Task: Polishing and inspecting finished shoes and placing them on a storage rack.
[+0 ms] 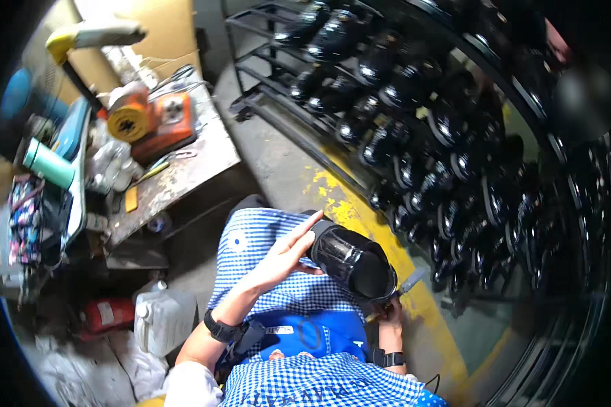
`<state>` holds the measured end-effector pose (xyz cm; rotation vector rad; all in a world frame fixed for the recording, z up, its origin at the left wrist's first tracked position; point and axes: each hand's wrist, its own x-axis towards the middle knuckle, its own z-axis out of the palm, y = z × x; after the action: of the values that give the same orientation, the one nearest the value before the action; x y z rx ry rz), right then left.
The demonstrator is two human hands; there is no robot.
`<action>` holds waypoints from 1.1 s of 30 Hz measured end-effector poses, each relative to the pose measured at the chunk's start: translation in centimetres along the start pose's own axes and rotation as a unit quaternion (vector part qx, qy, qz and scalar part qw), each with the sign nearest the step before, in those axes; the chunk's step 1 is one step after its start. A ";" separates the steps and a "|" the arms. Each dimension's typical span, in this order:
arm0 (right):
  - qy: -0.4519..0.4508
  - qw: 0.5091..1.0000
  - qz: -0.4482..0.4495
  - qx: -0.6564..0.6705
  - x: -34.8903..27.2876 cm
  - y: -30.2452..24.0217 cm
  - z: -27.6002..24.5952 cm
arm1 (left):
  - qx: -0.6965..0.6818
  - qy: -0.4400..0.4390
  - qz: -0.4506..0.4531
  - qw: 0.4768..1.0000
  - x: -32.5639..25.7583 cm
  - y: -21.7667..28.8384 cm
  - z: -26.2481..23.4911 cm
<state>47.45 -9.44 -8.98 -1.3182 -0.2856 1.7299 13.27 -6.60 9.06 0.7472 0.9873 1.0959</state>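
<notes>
A glossy black shoe (349, 256) is held tilted over my lap, its far end toward the lower right. My left hand (292, 249) grips its upper left end, with the fingers stretched along it and the thumb below. My right hand (388, 313) is closed at the shoe's lower right end, partly in shadow. A slim tool with a grey end (412, 279) sticks out past these fingers; its working part is hidden. A blue and white checked apron (251, 237) covers my lap behind the shoe.
A rack (271, 102) with many glossy black shoes (400, 88) stands to the right. At left, a worn worktable (214, 146) bears an orange machine (159, 119) and a green cup (51, 163). A white jug (164, 322) and red container (108, 315) sit low at left.
</notes>
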 end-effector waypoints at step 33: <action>0.364 0.837 -0.244 0.327 12.1 -13.7 -34.4 | 0.326 -0.009 0.022 0.945 9.1 -14.3 9.1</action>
<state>83.86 -3.75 -21.71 -1.1386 0.3648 0.6931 28.18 -2.50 -2.36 1.3128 1.3412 0.7880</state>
